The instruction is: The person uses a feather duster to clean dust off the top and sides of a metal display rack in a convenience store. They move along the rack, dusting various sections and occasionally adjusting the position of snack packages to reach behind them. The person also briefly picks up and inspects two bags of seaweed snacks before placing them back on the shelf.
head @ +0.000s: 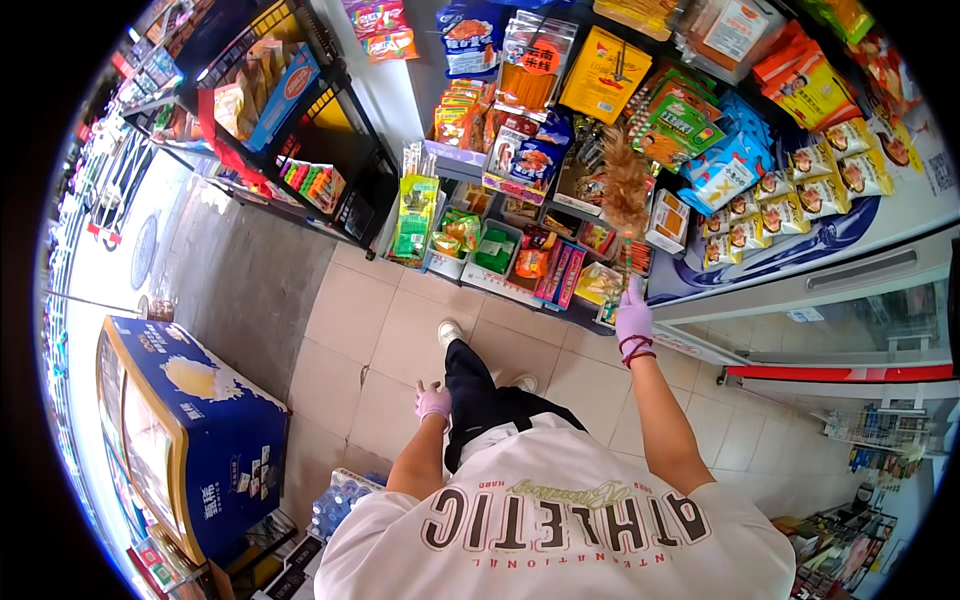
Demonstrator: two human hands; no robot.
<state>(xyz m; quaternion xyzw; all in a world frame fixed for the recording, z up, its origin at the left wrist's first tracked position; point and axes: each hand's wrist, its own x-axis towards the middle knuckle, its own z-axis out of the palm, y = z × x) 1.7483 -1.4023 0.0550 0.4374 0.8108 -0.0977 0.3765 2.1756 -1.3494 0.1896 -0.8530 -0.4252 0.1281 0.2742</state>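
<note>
In my right hand (635, 319), gloved in pale purple with a dark red bracelet at the wrist, is the thin striped handle of a brown feather duster (625, 184). Its fluffy head lies against the snack display, over small boxes and beside green snack packets (679, 131). A white and orange carton (667, 220) stands just right of the duster. My left hand (433, 401), also gloved, hangs beside my left thigh with its fingers apart and nothing in them. Below the duster head, the lowest display row holds trays of packets, including a green-filled bin (495, 250).
A blue freezer chest (202, 435) stands at left, near bottled water (341, 502). A black wire rack (352, 172) with snacks is at upper left. On the right is a glass-door refrigerator (840, 315) with small packets hung on its side. Tiled floor (390, 337) lies underfoot.
</note>
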